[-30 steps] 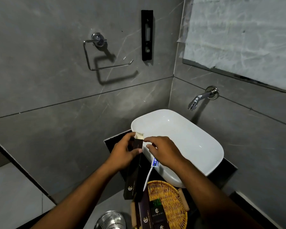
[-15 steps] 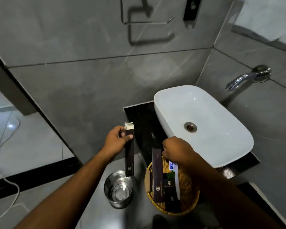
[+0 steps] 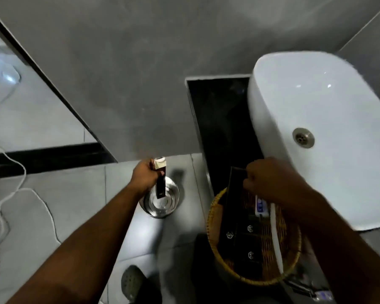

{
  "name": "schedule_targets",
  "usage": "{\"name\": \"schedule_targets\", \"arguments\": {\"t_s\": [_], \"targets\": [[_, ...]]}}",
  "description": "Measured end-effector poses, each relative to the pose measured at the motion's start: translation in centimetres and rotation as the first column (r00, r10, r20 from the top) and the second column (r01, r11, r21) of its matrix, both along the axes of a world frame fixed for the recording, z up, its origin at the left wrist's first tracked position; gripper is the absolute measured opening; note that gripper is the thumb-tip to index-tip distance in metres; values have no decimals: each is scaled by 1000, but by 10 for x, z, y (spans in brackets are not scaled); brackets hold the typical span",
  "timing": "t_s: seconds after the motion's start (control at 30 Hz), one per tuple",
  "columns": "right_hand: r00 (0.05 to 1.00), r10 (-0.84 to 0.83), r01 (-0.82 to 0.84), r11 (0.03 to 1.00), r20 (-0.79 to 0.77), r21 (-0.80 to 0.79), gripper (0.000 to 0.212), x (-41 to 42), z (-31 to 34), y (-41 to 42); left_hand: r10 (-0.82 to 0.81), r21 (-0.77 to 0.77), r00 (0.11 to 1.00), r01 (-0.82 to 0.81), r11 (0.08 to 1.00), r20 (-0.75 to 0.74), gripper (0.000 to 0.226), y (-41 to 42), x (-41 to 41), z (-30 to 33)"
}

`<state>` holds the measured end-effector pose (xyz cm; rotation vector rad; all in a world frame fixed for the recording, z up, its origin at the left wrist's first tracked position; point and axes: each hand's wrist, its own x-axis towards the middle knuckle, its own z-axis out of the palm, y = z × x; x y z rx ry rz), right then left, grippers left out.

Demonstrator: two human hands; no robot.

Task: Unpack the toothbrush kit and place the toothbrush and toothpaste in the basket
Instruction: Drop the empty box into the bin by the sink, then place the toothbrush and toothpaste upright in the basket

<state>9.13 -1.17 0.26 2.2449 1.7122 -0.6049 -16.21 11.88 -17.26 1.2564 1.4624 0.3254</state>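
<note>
Left hand (image 3: 144,178) grips the dark kit box (image 3: 160,183) by its opened pale flap, dangling it over the steel bin (image 3: 161,201) on open floor at nine o'clock of the basket (image 3: 213,218). Right hand (image 3: 270,181) hovers over the basket rim, fingers curled, grip unclear. White toothbrush (image 3: 276,240) and toothpaste (image 3: 260,206) lie inside, tight against the sink (image 3: 329,137) edge.

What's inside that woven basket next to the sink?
In the basket lie dark boxes, a white toothbrush and a white-and-blue toothpaste tube. The right hand hangs over its far edge, hiding whatever lies beneath it.
</note>
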Motion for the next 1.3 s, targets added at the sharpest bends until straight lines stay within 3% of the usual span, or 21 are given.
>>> {"name": "schedule_targets", "arguments": {"t_s": [0.2, 0.33, 0.4, 0.47, 0.57, 0.63, 0.7, 0.77, 0.87, 0.93, 1.03, 1.3], "targets": [[994, -75, 80, 995, -80, 62, 29, -2, -13, 4, 5, 2, 984, -4, 1000, -177, 31, -17, -10, -88], [994, -58, 70, 988, -90, 140, 28, -5, -17, -2, 0, -41, 976, -9, 999, -217, 55, -28, -24, -112], [994, -52, 67, 986, -95, 155, 27, -4, -15, -6, -6, -35, 972, -2, 999, -235, 59, -36, -30, -109], [992, -71, 87, 983, -102, 161, 26, -2, -12, -12, 33, -3, 974, -35, 999, -224, 48, -46, -33, -95], [987, -97, 118, 979, -131, 166, 27, -3, -5, -20, 180, 66, 975, -172, 983, -128, 30, -61, -28, -49], [981, -121, 144, 978, -150, 150, 28, -6, 8, -28, 246, 190, 969, -238, 952, -18, 18, -78, -17, -1], [978, -139, 164, 973, -156, 165, 25, -7, 25, -37, 177, 319, 976, -209, 924, 128, 11, -102, 4, 61], [973, -157, 190, 960, -168, 204, 23, -8, 40, -45, -33, 403, 978, -54, 914, 205, 18, -127, 31, 118], [964, -170, 221, 940, -205, 258, 27, -12, 62, -60, -401, 348, 899, 324, 880, 178, 7, -156, 72, 183], [964, -156, 225, 908, -214, 354, 28, -14, 66, -69, -527, 271, 835, 476, 837, 160, 9, -170, 90, 205], [951, -197, 290, 833, -237, 471, 31, -17, 68, -80, -541, 221, 821, 502, 836, 181, 31, -183, 107, 219], [889, -333, 457, 701, -314, 547, 39, -11, 58, -94, -414, 134, 879, 393, 910, 234, 34, -203, 128, 202]]}}
